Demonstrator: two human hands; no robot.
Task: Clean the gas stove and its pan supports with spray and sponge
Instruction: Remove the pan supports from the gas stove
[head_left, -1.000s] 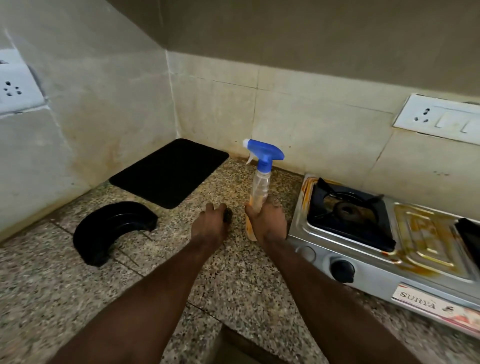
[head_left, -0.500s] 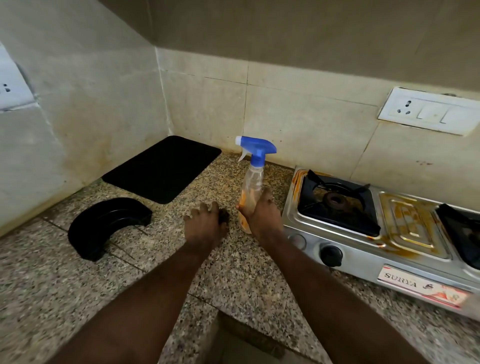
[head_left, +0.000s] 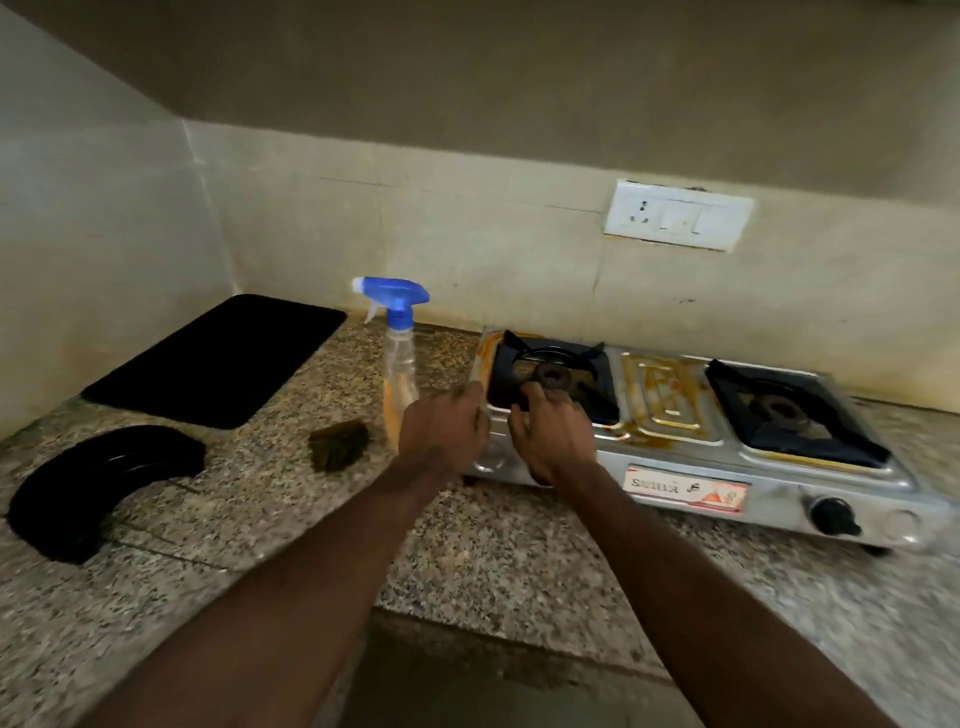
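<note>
Dark green sponge (head_left: 338, 444) set at 9 o'clock frees our open right hand (head_left: 553, 434) for the black metal pan support (head_left: 592, 353) (left hand (head_left: 444, 423): cannot tell).

Count, worktop:
- spray bottle (head_left: 399, 374): 1
- sponge (head_left: 338, 445): 1
- gas stove (head_left: 670, 447): 1
- burners: 2, left burner (head_left: 551, 375) and right burner (head_left: 777, 409)
- pan supports: 2, left pan support (head_left: 597, 402) and right pan support (head_left: 826, 441)
- knob (head_left: 832, 516) in plain sight: 1
- brand label (head_left: 685, 491): 1
- black mat (head_left: 218, 358): 1
- curved black piece (head_left: 93, 483): 1

Wall: switch plate (head_left: 678, 215): 1.

Hands: 2, left hand (head_left: 444, 428) and right hand (head_left: 553, 434).
</note>
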